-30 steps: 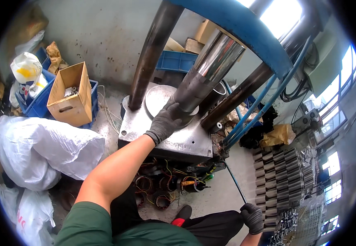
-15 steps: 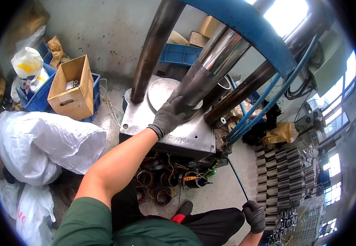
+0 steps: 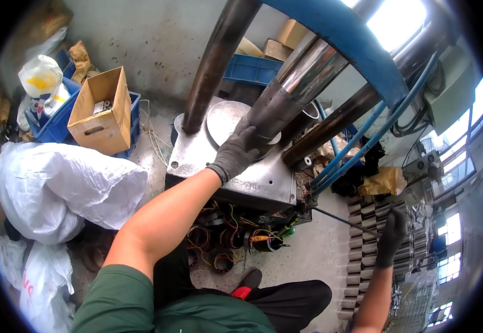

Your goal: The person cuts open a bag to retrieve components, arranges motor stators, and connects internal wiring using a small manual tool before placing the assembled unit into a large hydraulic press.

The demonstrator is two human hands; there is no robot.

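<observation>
My left hand [image 3: 234, 154], in a dark glove, reaches to the press table [image 3: 197, 158], its fingers and thumb curved round the near side of a dark metal cylinder [image 3: 275, 108]. That cylinder stands tilted in view beneath a shiny press ram [image 3: 318, 64], over a round plate [image 3: 224, 117]. Out to the right, my gloved right hand [image 3: 392, 237] is at the end of a thin dark lever [image 3: 341, 218] coming from the press's right side. Motion blurs its fingers; they appear closed on the lever's end, which the hand hides.
Thick posts [image 3: 219, 61] and blue hoses [image 3: 377, 130] frame the press. Wound coils with loose wires [image 3: 223, 262] lie below the table. Stacked metal cylinders [image 3: 362, 244] stand at right. A cardboard box [image 3: 98, 133], blue crates and a white sack [image 3: 69, 186] occupy the left.
My right hand has swung up and to the right, and the lever has risen with it. My left hand stays at the cylinder. The whole view has shifted slightly.
</observation>
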